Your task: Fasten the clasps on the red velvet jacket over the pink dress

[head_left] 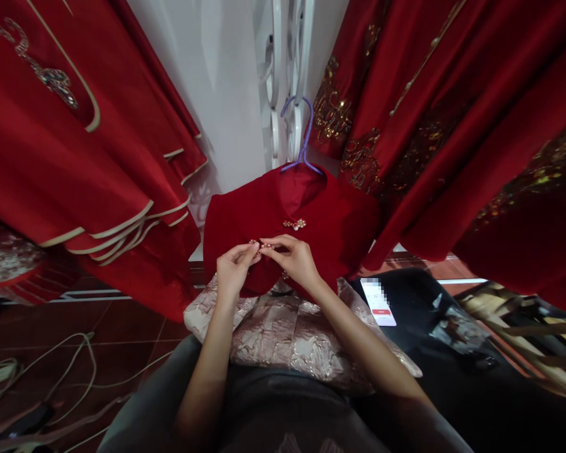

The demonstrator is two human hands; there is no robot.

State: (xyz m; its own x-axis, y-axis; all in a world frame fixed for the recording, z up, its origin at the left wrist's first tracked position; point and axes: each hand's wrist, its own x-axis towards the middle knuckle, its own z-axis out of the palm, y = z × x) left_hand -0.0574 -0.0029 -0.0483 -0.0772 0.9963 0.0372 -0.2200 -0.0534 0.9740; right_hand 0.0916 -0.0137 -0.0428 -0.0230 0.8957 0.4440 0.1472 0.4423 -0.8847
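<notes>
A short red jacket (238,214) hangs in front of me on a purple hanger (307,135). Near its collar sits a gold ornamental clasp (295,224) with a pearl-like bead. Below that, a second jewelled clasp (265,246) is pinched between my fingertips. My left hand (234,264) grips its left end with thumb and forefinger. From the other side my right hand (296,257) pinches the right end. Whether the two halves are joined is hidden by the fingers. A shiny pale pink fabric garment (287,333) lies across my lap, under my forearms.
Red garments with pale trim (117,189) hang at the left, and sequined red garments (358,145) at the right. A lit phone (378,303) and a clear plastic bag (460,330) rest on a black surface (417,292). White cables (92,355) trail over the tiled floor.
</notes>
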